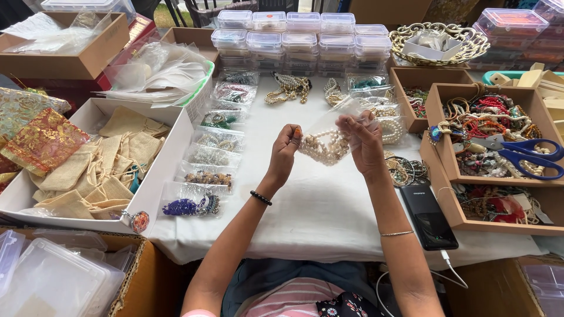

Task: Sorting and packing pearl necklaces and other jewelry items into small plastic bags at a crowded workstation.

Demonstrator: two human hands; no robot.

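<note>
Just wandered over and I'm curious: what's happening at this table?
A person seated at a white-clothed table holds a clear bag of pale beads up in both hands: the left hand pinches one side, the right hand the other. Bagged bracelets lie in rows to the left, beside a box of cloth pouches. Blue scissors rest on a tray of beads at the right, and a phone lies near the right forearm.

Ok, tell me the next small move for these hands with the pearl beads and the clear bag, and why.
Probably ease the pearl beads deeper into the clear bag. The left hand pinches the strand at its lower edge while the right hand holds the bag, and much of the strand seems to hang below the plastic, above the white tablecloth.
</note>
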